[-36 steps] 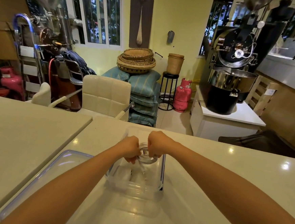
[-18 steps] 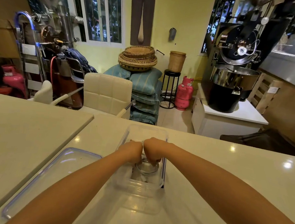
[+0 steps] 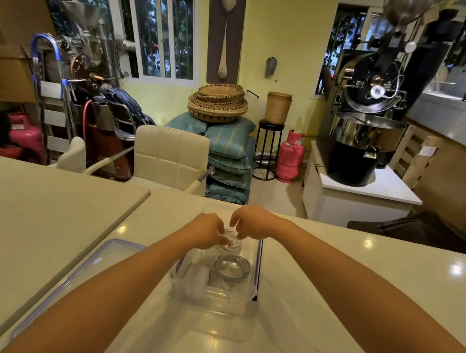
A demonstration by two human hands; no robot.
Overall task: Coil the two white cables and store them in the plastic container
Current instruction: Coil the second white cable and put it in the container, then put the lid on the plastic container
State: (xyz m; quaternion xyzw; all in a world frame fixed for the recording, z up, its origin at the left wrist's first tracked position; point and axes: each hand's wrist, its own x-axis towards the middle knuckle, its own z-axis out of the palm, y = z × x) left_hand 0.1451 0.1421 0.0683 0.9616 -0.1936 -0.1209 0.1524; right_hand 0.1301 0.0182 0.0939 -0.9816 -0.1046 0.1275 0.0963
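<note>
A clear plastic container stands on the pale counter in front of me. One coiled white cable lies flat inside it, towards the near right. A second white coil sits in the far half of the container, pinched from both sides by my left hand and my right hand. Fingers cover much of this coil. A white folded item rests in the container's near left part.
The container's clear lid with a blue rim lies on the counter to the left. A second counter slab adjoins on the left. Cream chairs stand beyond the far edge.
Both hands have shifted from the near coil to the far half of the container. The first coil now lies uncovered inside, and my fingers hold a second coil.
</note>
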